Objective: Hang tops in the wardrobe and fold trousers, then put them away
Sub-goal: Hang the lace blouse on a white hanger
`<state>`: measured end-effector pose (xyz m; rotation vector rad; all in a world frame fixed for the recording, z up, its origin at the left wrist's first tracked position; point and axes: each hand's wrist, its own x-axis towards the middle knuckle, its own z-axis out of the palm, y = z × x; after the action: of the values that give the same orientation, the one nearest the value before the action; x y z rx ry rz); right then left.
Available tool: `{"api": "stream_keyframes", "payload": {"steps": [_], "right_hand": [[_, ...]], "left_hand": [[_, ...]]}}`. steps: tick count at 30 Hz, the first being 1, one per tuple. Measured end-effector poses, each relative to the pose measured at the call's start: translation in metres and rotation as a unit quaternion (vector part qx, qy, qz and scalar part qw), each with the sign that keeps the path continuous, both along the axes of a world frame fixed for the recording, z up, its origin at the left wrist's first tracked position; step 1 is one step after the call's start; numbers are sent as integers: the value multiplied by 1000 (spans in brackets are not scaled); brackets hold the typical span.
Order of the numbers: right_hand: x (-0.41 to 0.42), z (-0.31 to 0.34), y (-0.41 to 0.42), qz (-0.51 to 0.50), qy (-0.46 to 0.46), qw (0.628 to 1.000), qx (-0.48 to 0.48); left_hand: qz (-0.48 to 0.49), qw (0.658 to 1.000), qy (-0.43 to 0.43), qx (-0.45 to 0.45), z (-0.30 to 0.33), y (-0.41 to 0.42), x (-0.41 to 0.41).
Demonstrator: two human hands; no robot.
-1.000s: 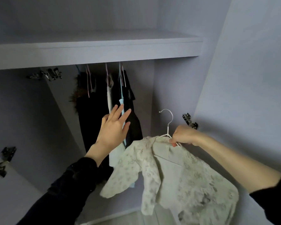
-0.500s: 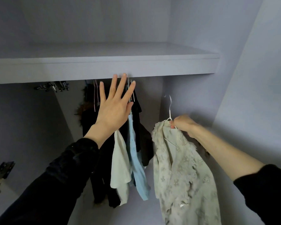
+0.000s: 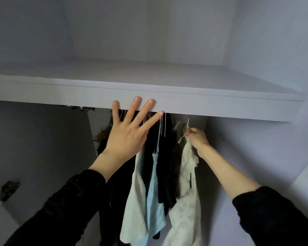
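With your right hand (image 3: 196, 139) pinching the white hanger (image 3: 187, 125) of the floral top (image 3: 187, 192) just under the shelf (image 3: 185, 103), and your left hand (image 3: 128, 137) spread flat holding the hung clothes (image 3: 155, 174) aside, hook the hidden rail before releasing.

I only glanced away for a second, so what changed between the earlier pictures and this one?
The right hand lifted the white hanger with the floral blouse up and inward, its hook now under the shelf beside the hung clothes. The blouse went from spread out to hanging straight. The left hand rose, open, fingers against the shelf edge. The right hand's grip and the hung tops stayed.
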<state>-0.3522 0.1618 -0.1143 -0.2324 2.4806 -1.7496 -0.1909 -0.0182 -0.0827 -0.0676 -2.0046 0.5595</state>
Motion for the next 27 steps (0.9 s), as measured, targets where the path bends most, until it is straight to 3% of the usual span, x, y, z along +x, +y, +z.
{"api": "stream_keyframes", "payload": {"steps": [8,13,18,23,27], "right_hand": [[-29,4,-27,-10,63,998,-15],[-38,5,-38,-33,41,997,-63],[-43,9,-40,-31,30,998,-44],[-53,17,-41,-28,-34,996,-71],[-56,22,-35,54,-127,990,-41]], "left_hand": [[24,1000,1,-2,-1,0,-4],[30,1000,2,-1,-1,-1,-3],[38,999,-3,2,-1,0,-1],[36,999,-7,-4,0,0,0],[36,999,-5,-4,0,0,-1]]}}
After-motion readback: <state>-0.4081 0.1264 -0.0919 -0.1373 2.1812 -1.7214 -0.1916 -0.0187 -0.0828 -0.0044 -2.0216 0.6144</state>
